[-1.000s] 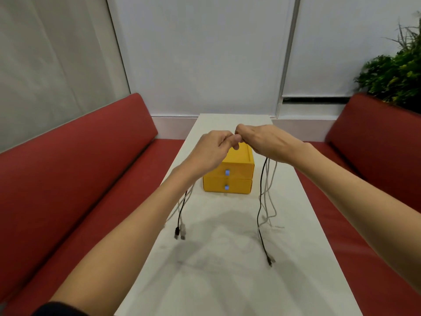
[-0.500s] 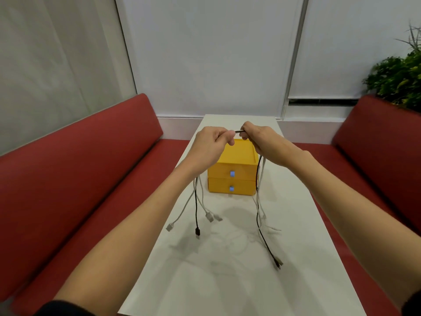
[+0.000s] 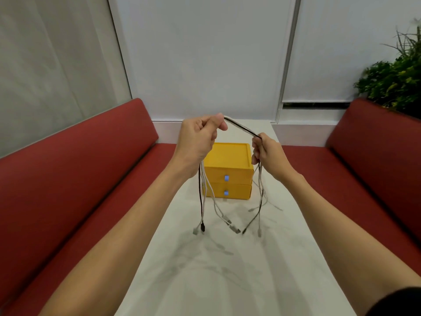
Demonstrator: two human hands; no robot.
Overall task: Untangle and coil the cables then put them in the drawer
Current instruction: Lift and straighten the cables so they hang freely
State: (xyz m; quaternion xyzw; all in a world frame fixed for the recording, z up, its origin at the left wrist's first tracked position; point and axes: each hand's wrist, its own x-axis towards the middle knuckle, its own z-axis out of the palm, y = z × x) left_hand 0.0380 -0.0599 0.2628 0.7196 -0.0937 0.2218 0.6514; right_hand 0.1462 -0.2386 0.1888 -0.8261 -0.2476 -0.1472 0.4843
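Here, the long white surface [image 3: 227,281] runs between two red upholstered benches [image 3: 68,179]. The small yellow two-drawer box [image 3: 227,165] stands on it toward the far end, with both drawers closed.

Above and just in front of the box, the left hand [image 3: 198,142] and the right hand [image 3: 268,156] hold the bundle of white and black cables [image 3: 241,127] in the air. Each grip is closed round the bundle, the left one higher. A short taut stretch runs between them, and loose tails hang below each hand. The plug ends [image 3: 202,228] dangle close to the surface; whether any touch it I cannot tell.

The step looks like untangling, early in the task. Pulling the hands apart would likely tighten any crossing. It seems better to keep one grip firm as an anchor and ease the other. Then one strand, say the black cable [image 3: 200,195], can be followed up from its plug and drawn out along its own line. Each freed cable should be laid on the surface apart from the rest before coiling. The small blue knobs [image 3: 226,178] will need a free hand later.
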